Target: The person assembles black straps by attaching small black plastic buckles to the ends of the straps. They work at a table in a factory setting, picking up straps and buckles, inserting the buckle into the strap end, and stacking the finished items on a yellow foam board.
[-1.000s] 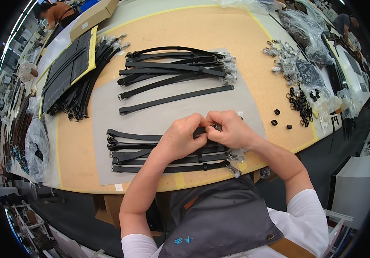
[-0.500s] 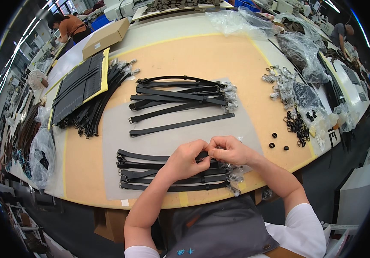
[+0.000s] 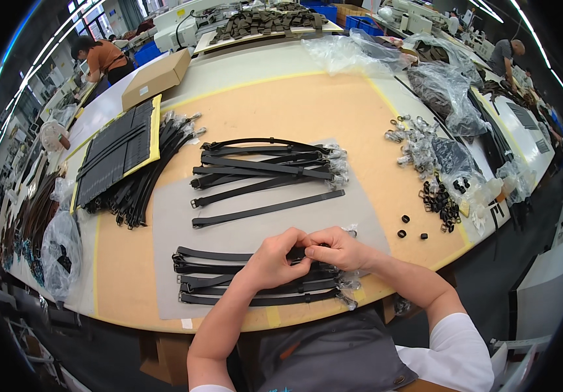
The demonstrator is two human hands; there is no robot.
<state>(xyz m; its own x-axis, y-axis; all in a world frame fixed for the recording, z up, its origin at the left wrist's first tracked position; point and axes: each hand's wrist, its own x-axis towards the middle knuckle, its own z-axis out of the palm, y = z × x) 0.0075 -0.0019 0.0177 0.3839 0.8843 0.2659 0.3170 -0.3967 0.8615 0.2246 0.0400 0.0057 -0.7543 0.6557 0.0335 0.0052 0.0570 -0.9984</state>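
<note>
- A flat black leather strap (image 3: 229, 255) is pinched by the left hand (image 3: 275, 260) and right hand (image 3: 339, 248), fingers clamped together, near the bench's front edge.
- Dark parts are held in clear plastic bags (image 3: 448, 108) at the right edge.

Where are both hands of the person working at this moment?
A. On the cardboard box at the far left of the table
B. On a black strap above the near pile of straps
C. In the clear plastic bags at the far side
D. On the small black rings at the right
B: the left hand and the right hand meet on a black strap over the near pile of straps, on the grey mat.
</note>
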